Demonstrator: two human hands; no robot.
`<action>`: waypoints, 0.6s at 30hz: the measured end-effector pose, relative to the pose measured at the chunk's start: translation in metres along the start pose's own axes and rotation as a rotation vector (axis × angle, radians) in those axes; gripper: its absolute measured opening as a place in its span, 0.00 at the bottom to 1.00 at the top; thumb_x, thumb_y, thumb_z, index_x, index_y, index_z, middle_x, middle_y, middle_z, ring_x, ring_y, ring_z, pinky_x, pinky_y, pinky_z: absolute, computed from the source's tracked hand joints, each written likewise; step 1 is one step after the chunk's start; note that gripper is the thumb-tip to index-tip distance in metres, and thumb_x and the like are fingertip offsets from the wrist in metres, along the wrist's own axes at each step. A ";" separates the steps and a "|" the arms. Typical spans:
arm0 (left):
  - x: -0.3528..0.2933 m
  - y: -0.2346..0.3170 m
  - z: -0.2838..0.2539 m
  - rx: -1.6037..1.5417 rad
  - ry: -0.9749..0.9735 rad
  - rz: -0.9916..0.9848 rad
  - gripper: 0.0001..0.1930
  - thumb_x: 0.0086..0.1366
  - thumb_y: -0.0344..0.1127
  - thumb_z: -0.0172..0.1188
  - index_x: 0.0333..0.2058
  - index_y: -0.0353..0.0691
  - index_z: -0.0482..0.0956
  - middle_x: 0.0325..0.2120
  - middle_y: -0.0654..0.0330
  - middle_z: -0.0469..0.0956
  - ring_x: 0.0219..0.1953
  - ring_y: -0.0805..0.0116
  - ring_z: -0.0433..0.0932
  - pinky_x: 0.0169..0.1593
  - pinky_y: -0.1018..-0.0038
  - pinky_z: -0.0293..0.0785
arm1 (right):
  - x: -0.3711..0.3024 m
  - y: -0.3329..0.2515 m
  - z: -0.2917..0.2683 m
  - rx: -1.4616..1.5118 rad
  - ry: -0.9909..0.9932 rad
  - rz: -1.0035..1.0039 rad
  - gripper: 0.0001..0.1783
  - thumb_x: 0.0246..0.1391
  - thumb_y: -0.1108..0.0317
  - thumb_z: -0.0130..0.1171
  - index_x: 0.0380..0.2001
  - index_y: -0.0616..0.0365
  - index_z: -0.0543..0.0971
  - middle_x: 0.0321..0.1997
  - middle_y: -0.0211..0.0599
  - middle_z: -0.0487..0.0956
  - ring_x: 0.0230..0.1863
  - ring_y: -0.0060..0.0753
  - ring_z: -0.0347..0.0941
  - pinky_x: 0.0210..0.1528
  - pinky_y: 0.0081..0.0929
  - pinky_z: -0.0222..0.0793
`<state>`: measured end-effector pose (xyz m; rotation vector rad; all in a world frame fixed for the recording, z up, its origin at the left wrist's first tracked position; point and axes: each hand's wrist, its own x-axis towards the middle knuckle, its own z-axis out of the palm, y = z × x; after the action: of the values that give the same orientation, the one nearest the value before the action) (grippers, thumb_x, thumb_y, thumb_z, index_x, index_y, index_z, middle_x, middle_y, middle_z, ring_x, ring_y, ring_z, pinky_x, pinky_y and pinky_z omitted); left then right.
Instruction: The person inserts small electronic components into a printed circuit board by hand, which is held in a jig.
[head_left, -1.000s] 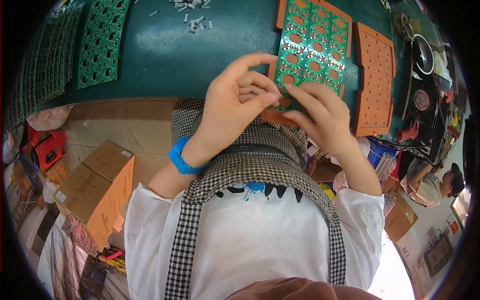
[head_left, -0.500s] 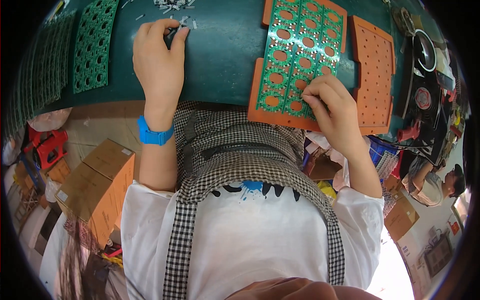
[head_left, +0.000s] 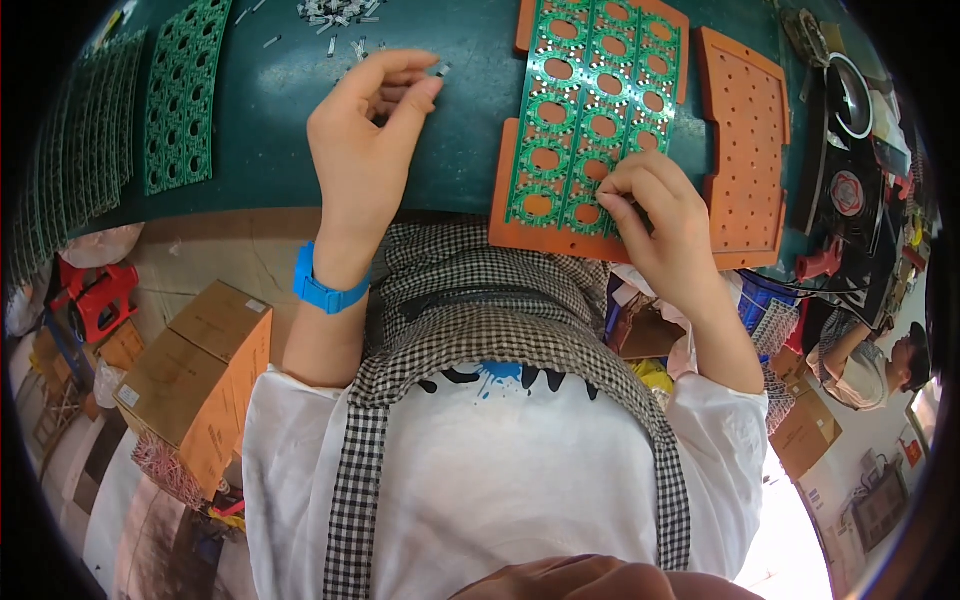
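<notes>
A small pale electronic component (head_left: 444, 70) with a dark end sticks out from between the thumb and forefinger of my left hand (head_left: 362, 150), which is raised over the table left of the boards. My right hand (head_left: 665, 220) is in a pinch at the lower right part of a green circuit board panel (head_left: 578, 120) with rows of round holes. What its fingertips hold, if anything, is hidden. The panel lies on an orange fixture plate (head_left: 545, 242). Beyond my left hand lies a pile of similar small components (head_left: 340, 10), with several loose ones nearer.
A second orange plate (head_left: 745, 150) dotted with holes lies at right. Another green panel (head_left: 185, 100) and a row of stacked panels (head_left: 75, 150) are at left. A black device (head_left: 850, 190) stands far right. Cardboard boxes (head_left: 190, 370) are below left; another person (head_left: 865, 365) is at right.
My left hand has moved right, away from the loose components, with one component now showing in its fingers. My right hand stays at the panel; panel and plate have shifted slightly left.
</notes>
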<state>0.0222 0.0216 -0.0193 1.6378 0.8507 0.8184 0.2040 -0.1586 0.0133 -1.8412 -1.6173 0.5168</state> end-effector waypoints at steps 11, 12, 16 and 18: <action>-0.030 0.039 0.024 -0.485 -0.406 -0.359 0.19 0.60 0.21 0.59 0.51 0.30 0.70 0.32 0.58 0.79 0.33 0.74 0.78 0.40 0.80 0.75 | -0.011 -0.001 -0.001 -0.272 0.069 -0.256 0.15 0.43 0.75 0.66 0.38 0.60 0.79 0.33 0.37 0.76 0.31 0.37 0.74 0.31 0.29 0.70; -0.032 0.039 0.026 -0.486 -0.407 -0.358 0.19 0.60 0.21 0.59 0.51 0.30 0.70 0.32 0.58 0.79 0.33 0.74 0.78 0.40 0.80 0.75 | -0.008 -0.006 -0.001 -0.064 0.088 -0.112 0.16 0.43 0.75 0.67 0.39 0.60 0.79 0.34 0.37 0.76 0.31 0.34 0.74 0.31 0.27 0.70; -0.037 0.042 0.033 -0.476 -0.505 -0.320 0.21 0.60 0.21 0.59 0.53 0.32 0.68 0.32 0.59 0.79 0.34 0.76 0.77 0.39 0.82 0.74 | 0.000 -0.008 0.000 0.411 0.055 0.121 0.13 0.46 0.76 0.66 0.38 0.61 0.81 0.35 0.36 0.78 0.31 0.26 0.74 0.32 0.23 0.70; -0.036 0.042 0.035 -0.473 -0.554 -0.292 0.21 0.61 0.21 0.58 0.53 0.34 0.68 0.32 0.60 0.78 0.34 0.77 0.77 0.38 0.83 0.74 | 0.002 -0.004 -0.001 0.496 0.030 0.100 0.11 0.46 0.77 0.66 0.36 0.62 0.81 0.36 0.36 0.78 0.31 0.26 0.74 0.32 0.23 0.70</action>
<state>0.0387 -0.0339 0.0117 1.1901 0.4398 0.2971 0.2021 -0.1568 0.0164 -1.5463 -1.2391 0.8447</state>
